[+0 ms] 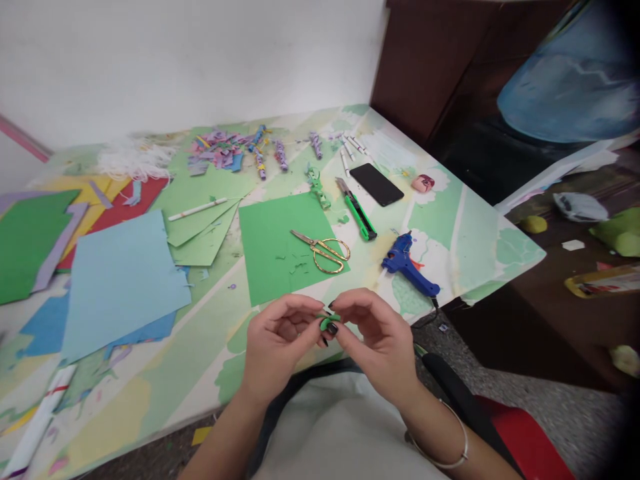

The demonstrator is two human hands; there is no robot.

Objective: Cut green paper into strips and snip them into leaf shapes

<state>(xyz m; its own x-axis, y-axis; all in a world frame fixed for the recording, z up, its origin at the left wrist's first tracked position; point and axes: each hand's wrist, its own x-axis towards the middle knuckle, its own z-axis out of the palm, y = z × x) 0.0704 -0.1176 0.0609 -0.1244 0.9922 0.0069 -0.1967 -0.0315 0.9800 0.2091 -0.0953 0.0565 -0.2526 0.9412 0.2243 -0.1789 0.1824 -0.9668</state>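
At the near edge of the desk point(165, 397), a small green piece point(327, 323), apparently paper, sits between left hand point(280, 341) and right hand point(381, 337). Grip: narrow, both hands pinching the piece. Judged light, soft, easily creased; best held lightly by its ends. Farther out: green sheet point(270, 233) bearing scissors point(314, 242). Right of sheet: glue gun point(407, 265).

One head-worn view, close above both hands point(283, 340), forward and down across the table point(200, 373)
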